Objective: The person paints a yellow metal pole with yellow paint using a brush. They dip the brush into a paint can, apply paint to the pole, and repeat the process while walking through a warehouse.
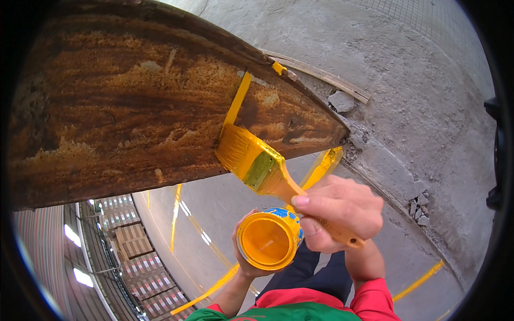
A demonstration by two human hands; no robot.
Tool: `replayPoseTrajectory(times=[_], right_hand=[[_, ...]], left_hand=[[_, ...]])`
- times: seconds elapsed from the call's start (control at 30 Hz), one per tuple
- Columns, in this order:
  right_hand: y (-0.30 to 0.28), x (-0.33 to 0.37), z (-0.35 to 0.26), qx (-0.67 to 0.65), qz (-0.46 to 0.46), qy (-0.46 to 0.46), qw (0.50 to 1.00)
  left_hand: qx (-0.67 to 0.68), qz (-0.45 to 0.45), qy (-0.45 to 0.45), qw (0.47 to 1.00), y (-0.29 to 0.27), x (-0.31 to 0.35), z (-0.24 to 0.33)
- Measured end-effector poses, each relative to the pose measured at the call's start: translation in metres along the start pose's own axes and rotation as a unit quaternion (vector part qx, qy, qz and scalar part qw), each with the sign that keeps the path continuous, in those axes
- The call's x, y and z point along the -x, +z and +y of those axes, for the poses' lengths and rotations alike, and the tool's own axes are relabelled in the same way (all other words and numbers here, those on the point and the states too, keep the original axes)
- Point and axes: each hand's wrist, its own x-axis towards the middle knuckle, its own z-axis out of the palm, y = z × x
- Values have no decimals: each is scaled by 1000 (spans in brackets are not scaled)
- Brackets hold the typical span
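My right hand (342,211) grips the wooden handle of a wide paintbrush (259,166). Its bristles, coated in yellow paint, touch the face of a rusty brown metal beam (134,107). A straight yellow stripe (238,99) runs up the beam from the bristle tips toward its upper edge, where a yellow patch (278,68) shows. Lower down, my left hand (243,246) is wrapped round an open paint can (269,241) with yellow paint inside and smears on its blue-marked side. The can's mouth faces up, beneath the brush.
Yellow lines (211,289) cross the grey concrete floor (428,107). Beyond the beam lie a wooden plank (321,75) and broken concrete pieces (341,100). Stacked pallets (134,241) stand at the lower left. More rubble (420,208) lies along a floor seam at right.
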Motion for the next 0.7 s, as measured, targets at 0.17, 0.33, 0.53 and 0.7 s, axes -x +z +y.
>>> replayPoseTrajectory(times=[0.17, 0.33, 0.53, 0.7], right_hand=[[10, 13, -3, 40, -2, -30, 999], [10, 16, -4, 84, 14, -37, 996], [7, 17, -8, 95, 29, -32, 995], [16, 20, -5, 74, 30, -23, 997]], left_hand=[[-48, -17, -11, 999, -4, 6, -3], [-17, -4, 5, 1000, -2, 0, 0], [-13, -1, 21, 1000, 0, -5, -1], [-13, -10, 7, 1000, -3, -2, -1]])
